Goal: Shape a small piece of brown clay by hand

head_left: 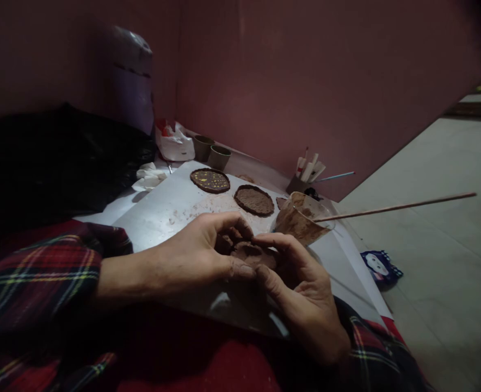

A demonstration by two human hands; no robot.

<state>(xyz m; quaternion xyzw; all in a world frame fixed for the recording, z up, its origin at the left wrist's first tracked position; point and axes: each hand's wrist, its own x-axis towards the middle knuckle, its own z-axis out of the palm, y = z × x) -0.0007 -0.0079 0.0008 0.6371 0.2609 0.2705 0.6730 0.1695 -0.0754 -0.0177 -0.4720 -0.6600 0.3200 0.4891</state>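
A lump of brown clay [251, 253] is held between both hands above the near part of the white board [154, 223]. My left hand [195, 250] curls round its left side, thumb on the near edge and fingers over the far side. From the right, my right hand [301, 288] grips the same piece with thumb and fingers, and the two thumbs nearly meet. Part of the clay is hidden by the fingers. Beyond the hands lie a round, rimmed brown clay disc [254, 200] and a similar disc with yellow specks [210, 180].
Right of the discs stands a clay-smeared container [301, 220] with a long thin stick [404, 206] jutting right. Farther back are a holder with several sticks [308, 171] and two small cups [219, 157]. A black plastic bag [61, 158] sits left; pink walls [289, 81] close the back.
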